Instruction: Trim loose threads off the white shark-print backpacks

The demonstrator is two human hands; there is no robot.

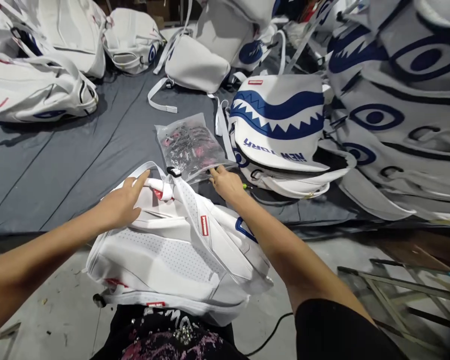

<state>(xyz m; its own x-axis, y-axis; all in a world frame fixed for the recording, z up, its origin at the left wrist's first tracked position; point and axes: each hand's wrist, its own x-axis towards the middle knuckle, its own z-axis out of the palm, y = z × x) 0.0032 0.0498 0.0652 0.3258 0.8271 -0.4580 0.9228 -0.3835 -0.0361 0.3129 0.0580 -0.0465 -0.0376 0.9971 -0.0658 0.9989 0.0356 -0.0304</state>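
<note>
A white backpack (165, 250) lies across my lap and the table's front edge, its perforated back panel and a strap with a red label facing up. My left hand (123, 204) rests on the backpack's upper left part, its fingers apart and holding nothing. Just beyond the backpack lies a clear plastic bag (193, 142) of small black and pink pieces, too blurred to name. At the near right corner of that bag is my right hand (228, 185), fingers bent and closed on the plastic edge. A black buckle (174, 172) sits on the strap between my hands.
Dark cloth covers the table (108, 135). To the right stands a white backpack with a blue toothed flap (277, 120), beside a tall stack of similar backpacks (405, 115). More white backpacks (67, 35) line the back left. A metal frame (393, 295) stands low at right.
</note>
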